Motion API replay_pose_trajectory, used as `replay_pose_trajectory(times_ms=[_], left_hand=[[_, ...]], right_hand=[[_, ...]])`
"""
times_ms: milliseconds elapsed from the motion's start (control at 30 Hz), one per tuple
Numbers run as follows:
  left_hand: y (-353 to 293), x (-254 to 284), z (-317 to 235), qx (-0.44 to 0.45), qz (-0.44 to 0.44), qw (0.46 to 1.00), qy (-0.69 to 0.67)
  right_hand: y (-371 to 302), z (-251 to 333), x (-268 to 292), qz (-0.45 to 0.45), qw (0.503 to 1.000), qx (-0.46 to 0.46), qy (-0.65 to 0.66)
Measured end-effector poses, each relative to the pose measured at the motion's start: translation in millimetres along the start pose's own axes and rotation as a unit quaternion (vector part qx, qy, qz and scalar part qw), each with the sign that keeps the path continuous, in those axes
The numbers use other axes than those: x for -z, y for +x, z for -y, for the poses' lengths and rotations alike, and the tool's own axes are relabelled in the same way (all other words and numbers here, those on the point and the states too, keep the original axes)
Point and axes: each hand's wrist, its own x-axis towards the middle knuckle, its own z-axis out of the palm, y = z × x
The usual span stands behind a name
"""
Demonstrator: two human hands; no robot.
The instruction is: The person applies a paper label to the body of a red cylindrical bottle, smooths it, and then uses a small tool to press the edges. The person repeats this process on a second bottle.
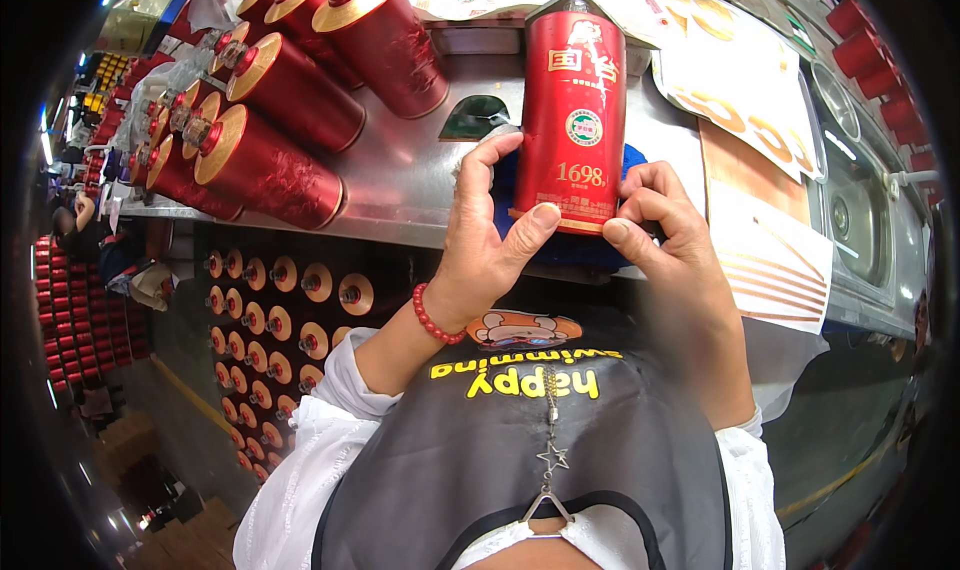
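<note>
A red bottle with gold and white print and a round green-and-white mark lies in front of me, its base end toward me. Under it bunches a blue cloth. My left hand grips the bottle's lower left side, thumb on the front near the base, fingers along the edge. At the lower right corner my right hand pinches the base edge between thumb and bent fingers. Whether a thin strip or film sits in that pinch is too small to tell.
Several red bottles with gold shoulders and clear stoppers stand on the steel bench at left. White sheets with gold strips lie at right, beside a steel sink. Rows of bottles stand below the bench at left.
</note>
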Motion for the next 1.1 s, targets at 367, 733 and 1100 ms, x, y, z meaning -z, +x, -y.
replay_pose_trajectory(times_ms=[367, 733, 1100], left_hand=[[1.2, -0.5, -1.4, -0.002, 0.007, 1.0, -0.018], [0.9, 1.5, 1.3, 0.019, 0.015, 0.999, -0.041], [2.0, 0.2, -0.7, 0.001, 0.014, 1.0, -0.01]], right_hand=[[0.1, 1.5, 0.4, 0.006, 1.0, -0.005, 0.004], [0.4, -0.2, 0.1, 0.002, 1.0, 0.001, 0.008], [0.0, -0.6, 2.4, 0.013, 0.999, -0.017, 0.031]])
